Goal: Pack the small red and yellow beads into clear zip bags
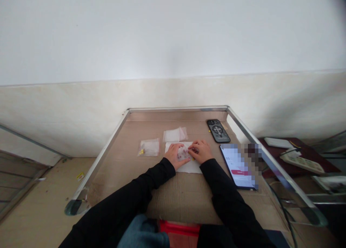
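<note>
A white sheet of paper (193,167) lies flat on the cardboard-covered tabletop. On it is a small clear plastic bag (183,153) with small dark reddish pieces in or on it. My left hand (175,156) rests at the bag's left side, thumb and fingers spread apart around it. At the right side, the fingertips of my right hand (201,151) are pinched together beside the bag; what they hold is too small to tell. Some dark bits and a yellow speck show near those fingers.
Left of the paper lies a clear bag (148,147) with yellow pieces; behind it are white-looking clear bags (175,134). A black-cased phone (218,131) and a lit phone or tablet (238,167) lie to the right. A metal rim (178,110) edges the table against the wall.
</note>
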A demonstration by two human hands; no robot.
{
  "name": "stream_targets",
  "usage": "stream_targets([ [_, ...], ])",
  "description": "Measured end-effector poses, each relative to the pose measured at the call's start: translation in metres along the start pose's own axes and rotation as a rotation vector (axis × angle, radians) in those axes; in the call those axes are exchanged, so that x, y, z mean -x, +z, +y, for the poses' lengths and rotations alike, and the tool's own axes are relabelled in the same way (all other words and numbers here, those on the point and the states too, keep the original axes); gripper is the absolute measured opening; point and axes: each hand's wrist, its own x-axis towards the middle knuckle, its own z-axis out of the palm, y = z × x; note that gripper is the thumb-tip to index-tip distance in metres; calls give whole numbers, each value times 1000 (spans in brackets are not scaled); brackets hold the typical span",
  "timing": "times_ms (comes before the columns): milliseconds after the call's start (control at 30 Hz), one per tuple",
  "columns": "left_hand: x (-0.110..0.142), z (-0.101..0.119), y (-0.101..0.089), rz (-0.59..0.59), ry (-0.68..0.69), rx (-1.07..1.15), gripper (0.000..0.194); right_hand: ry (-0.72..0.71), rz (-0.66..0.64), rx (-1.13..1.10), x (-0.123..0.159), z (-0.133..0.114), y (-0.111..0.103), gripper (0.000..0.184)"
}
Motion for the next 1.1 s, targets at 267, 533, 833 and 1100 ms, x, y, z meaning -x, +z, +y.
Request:
stream_targets([
  [267, 0, 2, -2, 1, -11, 12, 53, -18, -8, 17, 1, -6, -1, 13],
  [533, -1, 1, -1, 0, -15, -3, 54, -32, 73, -208, -3, -7, -7, 17],
  [833, 0, 3, -3, 5, -26, 13, 52, 99, 145, -47, 0, 10, -4, 20],
  [1100, -1, 5, -3, 16, -33, 19, 53, 145, 123, 88, 5, 11, -3, 21],
])
